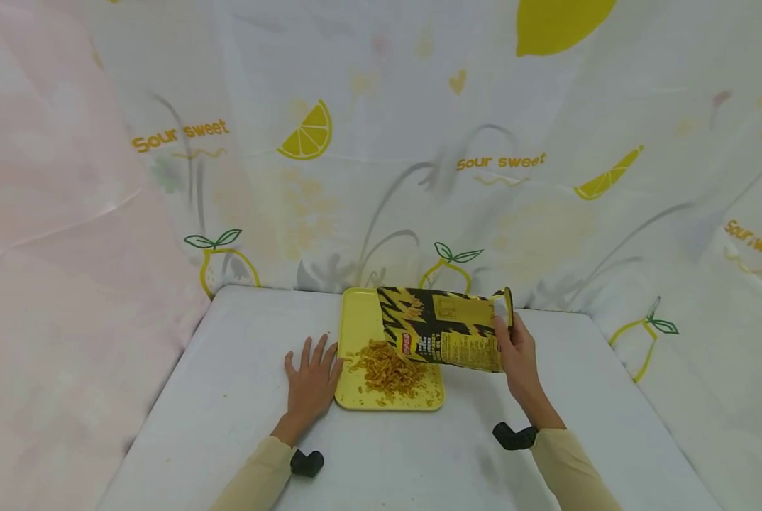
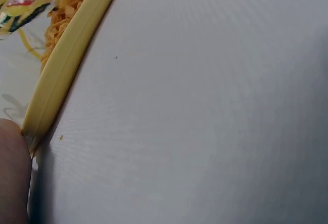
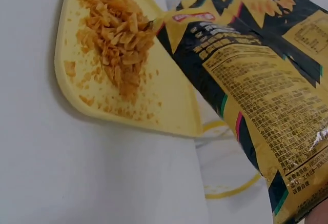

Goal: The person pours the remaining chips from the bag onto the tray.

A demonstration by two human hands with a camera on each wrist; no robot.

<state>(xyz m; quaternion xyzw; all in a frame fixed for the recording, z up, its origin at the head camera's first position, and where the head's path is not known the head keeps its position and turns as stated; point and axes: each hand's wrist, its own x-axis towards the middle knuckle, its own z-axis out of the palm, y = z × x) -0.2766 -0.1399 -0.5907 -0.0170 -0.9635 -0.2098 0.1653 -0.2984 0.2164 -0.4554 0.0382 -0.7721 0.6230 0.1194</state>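
I see the white table (image 1: 228, 397) carrying the yellow tray (image 1: 355, 319), my landmark, which sits toward the table's far edge. Above the tray's right half hangs the black-and-yellow snack bag (image 1: 448, 330), tilted with its open mouth down over the tray. Below that mouth, a heap of orange snack strips (image 1: 387, 369) lies on the tray. My right hand (image 1: 515, 351) grips the bag's raised end, fingers clamped on it. My left hand (image 1: 312, 380) rests flat just left of the tray, fingers spread apart, touching its edge.
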